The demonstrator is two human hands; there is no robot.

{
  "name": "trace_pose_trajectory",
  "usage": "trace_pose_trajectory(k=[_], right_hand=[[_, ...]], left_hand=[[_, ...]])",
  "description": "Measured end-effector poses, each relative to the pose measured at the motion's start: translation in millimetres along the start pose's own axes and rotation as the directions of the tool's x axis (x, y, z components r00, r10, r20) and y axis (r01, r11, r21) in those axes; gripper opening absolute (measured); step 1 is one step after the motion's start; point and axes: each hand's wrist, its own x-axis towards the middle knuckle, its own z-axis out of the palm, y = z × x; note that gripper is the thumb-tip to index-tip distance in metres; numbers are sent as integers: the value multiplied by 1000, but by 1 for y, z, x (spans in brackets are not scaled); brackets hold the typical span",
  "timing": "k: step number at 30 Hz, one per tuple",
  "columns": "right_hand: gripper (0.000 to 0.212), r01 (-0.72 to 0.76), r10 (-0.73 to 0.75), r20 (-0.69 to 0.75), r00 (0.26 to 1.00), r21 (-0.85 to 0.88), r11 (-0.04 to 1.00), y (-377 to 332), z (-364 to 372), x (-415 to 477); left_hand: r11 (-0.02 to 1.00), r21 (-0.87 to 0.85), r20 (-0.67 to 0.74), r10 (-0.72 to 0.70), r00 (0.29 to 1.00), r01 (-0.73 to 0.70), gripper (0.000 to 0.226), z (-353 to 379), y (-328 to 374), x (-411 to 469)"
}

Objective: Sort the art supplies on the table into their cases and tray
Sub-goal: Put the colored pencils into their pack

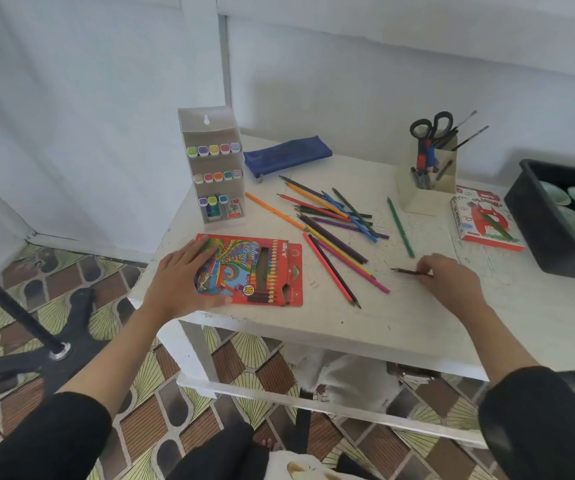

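A red colour-pencil box lies flat near the table's front left, its flap end pointing right. My left hand rests on the box's left part, fingers spread and thumb along its front edge. Several loose colour pencils lie scattered over the middle of the white table. A green pencil lies apart to their right. My right hand pinches a short dark pencil lying on the table, its tip pointing left.
A white marker rack stands at the back left with a blue pouch beside it. A cream holder with scissors and brushes stands at the back right. A red-and-white box and a black tray sit far right.
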Motion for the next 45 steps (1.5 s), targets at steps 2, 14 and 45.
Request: trace_pose_trajectory(k=[2,14,45], right_hand=[[14,1,-1,-66,998,-11,1000,-2,0,0],[25,349,-208,-441,873,266,899,-79,-36,-9],[12,27,-46,-2,999,830,556,-172,52,-47]], left_hand=[[1000,2,5,-3,1000,3,124,0,0,-1],[1000,8,16,1,1000,-1,124,1,-1,0],[999,-51,60,13,998,-10,127,-7,3,-1]])
